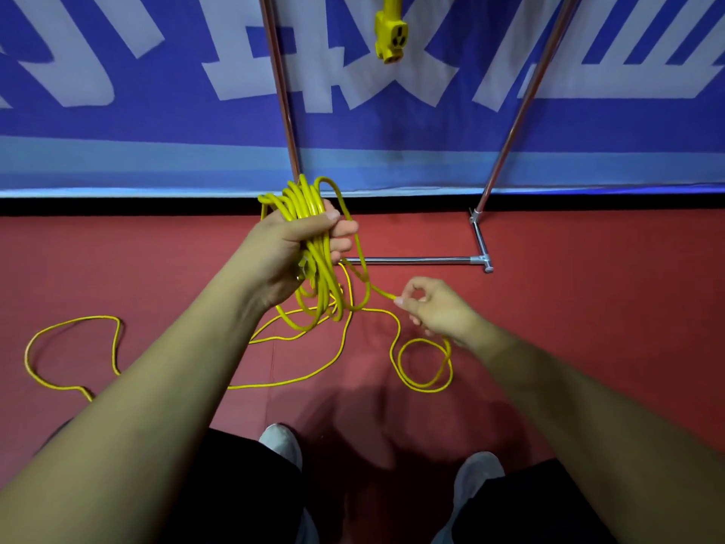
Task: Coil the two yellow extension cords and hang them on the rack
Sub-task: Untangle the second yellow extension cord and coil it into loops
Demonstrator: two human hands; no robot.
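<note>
My left hand point(290, 249) grips a bundle of several yellow cord loops point(314, 276), held upright in front of me. From the bundle one strand runs down and right to my right hand point(435, 308), which pinches it between thumb and fingers. The loose part of the cord point(70, 347) lies in curves on the red floor, with a small loop point(425, 365) under my right wrist. A yellow socket end point(390, 35) of another cord hangs from above between the rack's two metal poles point(280, 84).
The rack's base bar point(416, 260) and right foot point(480, 245) lie on the floor just beyond my hands. A blue banner with white characters point(117, 72) covers the wall behind. My shoes point(282, 445) are at the bottom.
</note>
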